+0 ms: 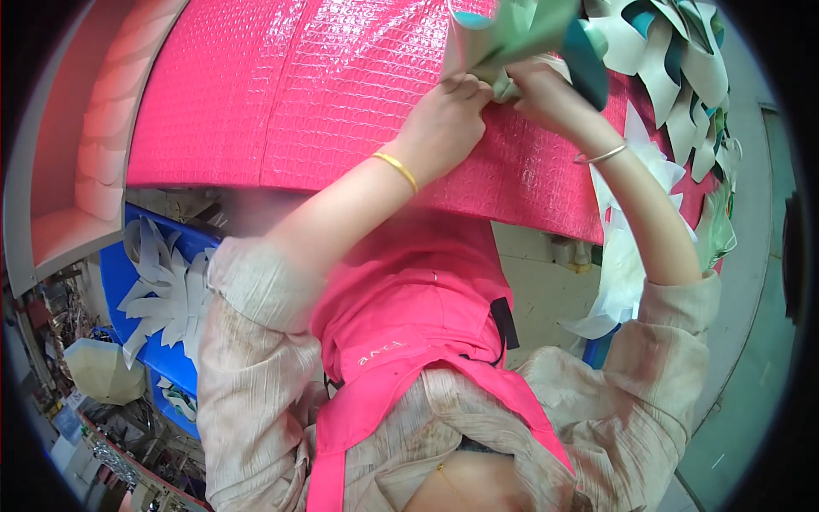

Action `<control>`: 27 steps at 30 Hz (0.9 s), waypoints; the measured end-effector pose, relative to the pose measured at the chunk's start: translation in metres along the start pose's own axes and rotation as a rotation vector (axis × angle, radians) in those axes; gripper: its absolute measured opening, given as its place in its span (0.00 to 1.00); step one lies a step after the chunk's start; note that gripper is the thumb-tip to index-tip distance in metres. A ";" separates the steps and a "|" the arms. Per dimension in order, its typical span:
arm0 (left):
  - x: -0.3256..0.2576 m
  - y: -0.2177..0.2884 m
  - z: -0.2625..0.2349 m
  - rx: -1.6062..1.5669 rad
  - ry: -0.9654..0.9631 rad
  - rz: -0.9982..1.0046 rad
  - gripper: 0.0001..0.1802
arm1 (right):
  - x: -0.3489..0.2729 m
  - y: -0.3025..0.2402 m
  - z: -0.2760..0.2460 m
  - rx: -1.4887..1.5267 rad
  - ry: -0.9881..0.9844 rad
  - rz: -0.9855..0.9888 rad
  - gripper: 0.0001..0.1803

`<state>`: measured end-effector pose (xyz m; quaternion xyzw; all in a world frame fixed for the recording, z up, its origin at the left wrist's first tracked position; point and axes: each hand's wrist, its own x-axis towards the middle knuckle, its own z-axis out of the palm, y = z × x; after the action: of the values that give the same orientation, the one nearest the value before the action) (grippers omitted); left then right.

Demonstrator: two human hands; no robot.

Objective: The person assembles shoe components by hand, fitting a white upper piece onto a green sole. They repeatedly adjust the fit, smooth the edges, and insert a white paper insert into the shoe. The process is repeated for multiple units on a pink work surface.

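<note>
At the far edge of the view, my left hand (456, 111) is closed in a pinch at the base of a bunch of curled petals (533, 38), pale green outside with teal parts. My right hand (550, 94) closes round the same base from the right, its fingertips partly hidden by the petals and slightly blurred. The bunch is held above a shiny pink quilted table cover (341, 111). Its top runs out of the picture.
More curled pale petals (657, 60) pile up at the far right. White leaf-shaped pieces (627, 247) hang over the table's right edge. A blue bin (175, 358) with white cut pieces (171, 282) stands at left, below an open-fronted box (72, 154).
</note>
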<state>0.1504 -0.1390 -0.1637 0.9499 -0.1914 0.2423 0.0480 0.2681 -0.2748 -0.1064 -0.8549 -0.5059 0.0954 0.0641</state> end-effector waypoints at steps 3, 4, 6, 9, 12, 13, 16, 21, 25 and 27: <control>-0.006 -0.004 0.003 -0.162 -0.028 -0.101 0.13 | 0.007 0.011 0.007 0.019 -0.039 0.183 0.12; -0.008 -0.006 0.004 -0.219 -0.058 -0.126 0.14 | 0.008 0.010 0.001 0.077 -0.083 0.243 0.11; -0.011 -0.008 0.007 -0.247 -0.021 -0.124 0.15 | 0.010 0.025 0.015 -0.012 0.060 0.078 0.06; -0.006 -0.005 0.007 -0.266 0.035 -0.142 0.14 | 0.017 0.034 0.024 -0.088 0.063 0.073 0.08; 0.005 0.005 0.009 -0.050 -0.048 -0.115 0.14 | 0.015 0.015 0.009 -0.051 0.000 0.148 0.10; 0.008 0.008 0.010 0.058 -0.098 -0.095 0.13 | 0.013 0.017 0.005 0.044 -0.003 0.068 0.10; 0.001 0.012 0.021 -0.224 0.108 -0.210 0.11 | 0.012 0.026 0.007 -0.162 0.164 -0.234 0.11; 0.020 0.014 0.017 -0.011 0.036 -0.087 0.12 | 0.006 0.036 -0.001 0.186 0.029 -0.134 0.13; 0.032 0.001 0.011 0.135 -0.092 0.268 0.11 | -0.017 0.025 -0.035 -0.024 -0.164 -0.042 0.16; 0.037 -0.004 0.013 0.151 -0.047 0.362 0.09 | -0.026 0.043 -0.037 -0.091 -0.144 -0.073 0.20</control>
<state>0.1876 -0.1505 -0.1578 0.9063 -0.3412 0.2385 -0.0723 0.3007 -0.3189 -0.0766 -0.8288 -0.5438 0.1311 -0.0077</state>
